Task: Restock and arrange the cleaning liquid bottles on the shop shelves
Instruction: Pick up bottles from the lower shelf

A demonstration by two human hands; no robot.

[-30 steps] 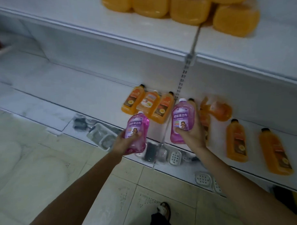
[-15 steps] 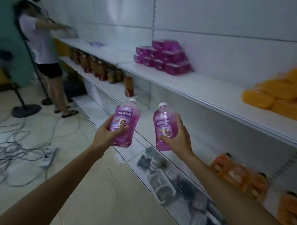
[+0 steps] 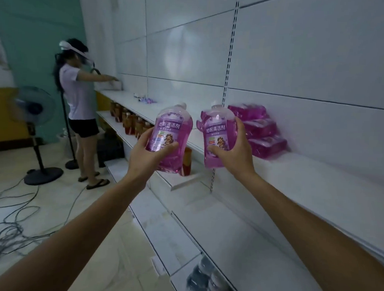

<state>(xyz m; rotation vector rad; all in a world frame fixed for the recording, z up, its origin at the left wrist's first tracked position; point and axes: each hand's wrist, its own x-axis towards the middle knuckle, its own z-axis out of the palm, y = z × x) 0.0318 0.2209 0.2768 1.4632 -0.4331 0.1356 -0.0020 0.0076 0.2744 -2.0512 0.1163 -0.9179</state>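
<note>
I hold two purple cleaning-liquid bottles upright in front of the white shelving. My left hand (image 3: 146,156) grips the left bottle (image 3: 171,131) from below and behind. My right hand (image 3: 234,155) grips the right bottle (image 3: 217,133) around its lower side. Just behind the right bottle, a stack of pink-purple bottles (image 3: 259,128) lies on its side on the upper shelf (image 3: 305,177). Both held bottles hover in the air in front of that shelf's edge.
A person (image 3: 79,106) stands at the far left end of the shelves, reaching onto one. Amber bottles (image 3: 131,123) line the shelf below. A standing fan (image 3: 32,129) and tangled cables (image 3: 7,226) occupy the floor at left. Dark items (image 3: 206,280) lie on the bottom shelf.
The view has swung up and left from the orange bottles on the lower shelf to the upper shelf. Both hands have carried the purple bottles up toward the pink-purple stack.
</note>
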